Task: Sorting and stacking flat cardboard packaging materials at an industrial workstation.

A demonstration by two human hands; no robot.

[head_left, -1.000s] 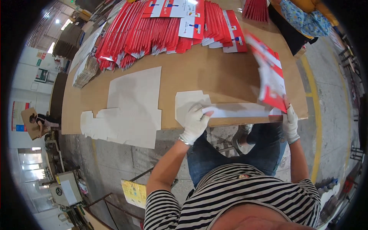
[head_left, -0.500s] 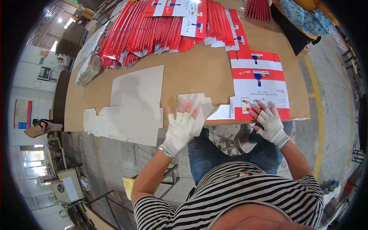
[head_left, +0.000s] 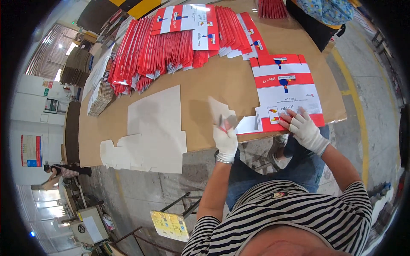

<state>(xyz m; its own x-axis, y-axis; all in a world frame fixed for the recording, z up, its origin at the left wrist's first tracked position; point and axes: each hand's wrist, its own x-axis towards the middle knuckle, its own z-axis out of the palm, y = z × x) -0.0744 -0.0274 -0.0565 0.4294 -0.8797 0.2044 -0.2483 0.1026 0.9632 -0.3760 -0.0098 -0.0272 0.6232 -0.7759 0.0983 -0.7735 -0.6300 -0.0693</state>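
Observation:
A flat red-and-white printed carton (head_left: 285,91) lies at the table's right front edge. My right hand (head_left: 304,128), in a white fingerless glove, rests open on its near red strip, fingers stretched out. My left hand (head_left: 225,138), gloved alike, is at the table edge left of the carton, its fingers curled at a grey cardboard flap (head_left: 218,106) that stands partly raised and blurred. A bit of red shows between those fingers; motion smears the details. A white tab (head_left: 247,125) lies between the flap and the carton. Left of it lies a plain grey carton blank (head_left: 158,128), print side hidden.
A long row of folded red cartons (head_left: 171,47) stands across the back of the brown table (head_left: 213,77). Bundled grey cardboard (head_left: 101,96) is at the far left. A yellow-topped stool (head_left: 169,225) stands below left. Another person (head_left: 64,171) is at work far left.
My left hand has gone from lying spread on the grey flap to curling its fingers at it, and the flap has lifted. My right hand stays on the carton. The view has shifted slightly.

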